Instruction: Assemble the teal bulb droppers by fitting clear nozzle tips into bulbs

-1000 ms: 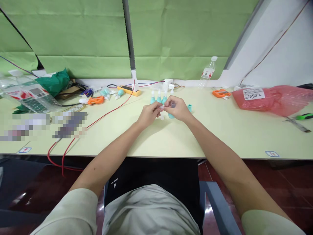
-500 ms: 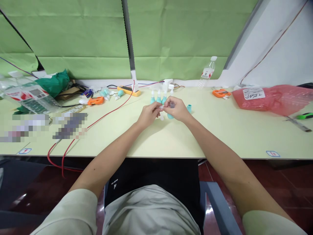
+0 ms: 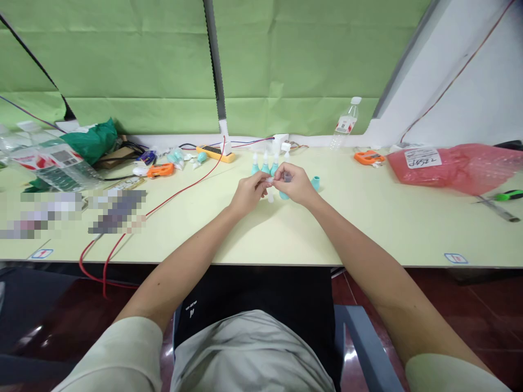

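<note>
The left hand [image 3: 247, 191] and right hand [image 3: 296, 185] meet above the middle of the bench [image 3: 269, 242], their fingertips pinching a small whitish piece [image 3: 270, 181] between them. Just behind stand teal bottles [image 3: 265, 165] with white nozzles. A clear water bottle [image 3: 345, 125] stands by the back edge; a red plastic bag [image 3: 461, 167] lies toward the right edge.

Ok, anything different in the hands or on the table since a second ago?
Nothing visibly taken up or let go; the scene just sits slightly lower in view. The left hand and right hand still pinch a small pale piece; the teal bottles behind stay put.
</note>
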`<state>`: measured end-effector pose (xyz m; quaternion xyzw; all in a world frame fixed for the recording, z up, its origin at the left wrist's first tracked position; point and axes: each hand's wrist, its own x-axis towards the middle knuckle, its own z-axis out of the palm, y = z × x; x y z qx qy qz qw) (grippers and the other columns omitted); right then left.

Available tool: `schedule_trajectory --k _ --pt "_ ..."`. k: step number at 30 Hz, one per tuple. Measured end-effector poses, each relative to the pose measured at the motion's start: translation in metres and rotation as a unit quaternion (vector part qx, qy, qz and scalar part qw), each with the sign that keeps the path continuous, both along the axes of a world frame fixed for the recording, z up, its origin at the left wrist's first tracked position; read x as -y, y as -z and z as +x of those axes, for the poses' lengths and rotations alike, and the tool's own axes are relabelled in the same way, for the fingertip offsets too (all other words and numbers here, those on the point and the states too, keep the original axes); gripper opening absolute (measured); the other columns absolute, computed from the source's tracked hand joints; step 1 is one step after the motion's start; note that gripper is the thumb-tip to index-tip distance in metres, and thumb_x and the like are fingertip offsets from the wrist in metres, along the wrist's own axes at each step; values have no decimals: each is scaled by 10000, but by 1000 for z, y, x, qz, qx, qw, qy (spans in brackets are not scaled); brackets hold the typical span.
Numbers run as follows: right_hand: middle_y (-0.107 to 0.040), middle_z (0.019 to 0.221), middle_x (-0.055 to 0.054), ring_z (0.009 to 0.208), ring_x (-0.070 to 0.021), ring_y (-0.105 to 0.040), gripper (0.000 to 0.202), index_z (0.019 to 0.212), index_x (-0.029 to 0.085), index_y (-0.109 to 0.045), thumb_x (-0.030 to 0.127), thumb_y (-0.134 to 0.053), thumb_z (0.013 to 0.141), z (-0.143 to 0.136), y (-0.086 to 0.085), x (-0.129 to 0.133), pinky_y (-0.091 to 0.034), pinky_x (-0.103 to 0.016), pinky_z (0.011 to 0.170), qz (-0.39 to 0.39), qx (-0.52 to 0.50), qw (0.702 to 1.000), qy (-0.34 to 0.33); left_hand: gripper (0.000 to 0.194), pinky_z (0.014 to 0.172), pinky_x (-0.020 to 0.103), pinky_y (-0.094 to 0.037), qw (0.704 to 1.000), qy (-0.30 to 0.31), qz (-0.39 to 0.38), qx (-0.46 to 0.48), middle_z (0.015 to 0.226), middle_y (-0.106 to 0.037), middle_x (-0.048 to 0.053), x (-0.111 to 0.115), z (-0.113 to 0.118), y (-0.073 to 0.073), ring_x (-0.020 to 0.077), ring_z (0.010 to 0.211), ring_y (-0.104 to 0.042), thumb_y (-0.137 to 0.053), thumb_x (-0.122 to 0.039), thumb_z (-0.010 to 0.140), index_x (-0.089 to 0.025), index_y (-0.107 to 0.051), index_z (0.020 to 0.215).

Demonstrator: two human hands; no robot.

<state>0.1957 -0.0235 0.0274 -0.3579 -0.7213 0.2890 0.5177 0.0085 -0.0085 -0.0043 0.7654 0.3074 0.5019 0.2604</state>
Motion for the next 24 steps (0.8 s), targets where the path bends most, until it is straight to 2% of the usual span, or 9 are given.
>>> schedule_trajectory --k 6,10,15,19,24 --pt "-517 668 29 630 -142 -459 140 760 221 -561 224 -702 756 -2 0 2 -377 -293 619 5 1 1000 7 104 570 231 -561 999 17 -25 29 765 -693 2 0 2 0 106 597 -657 -636 -292 942 -206 -649 1000" --pt "-511 660 34 636 -148 -462 190 809 227 -569 289 -746 775 -1 1 0 -389 -296 628 -2 -5 1000 6 132 576 245 -563 998 36 -37 40 751 -687 1 -3 1 1 115 604 -666 -653 -319 942 -203 -649 1006" --pt "-487 654 46 645 -148 -461 238 945 219 -695 392 -776 803 3 4 -7 -394 -304 659 15 17 999 30 154 587 245 -564 998 31 -34 51 778 -690 -1 -3 0 0 107 605 -666 -652 -339 947 -205 -648 1022" --pt "-527 654 23 643 -149 -459 238 859 211 -771 446 -765 829 5 4 -7 -372 -306 641 25 45 997 53 144 572 232 -558 998 23 -34 48 756 -675 -6 -2 1 -2 104 596 -659 -652 -325 943 -199 -644 1012" --pt "-578 656 6 646 -144 -449 286 815 186 -773 472 -781 807 3 2 -4 -362 -299 633 13 54 996 76 143 561 217 -555 998 10 -29 46 749 -670 -11 -3 1 0 97 588 -653 -654 -326 945 -200 -644 1012"
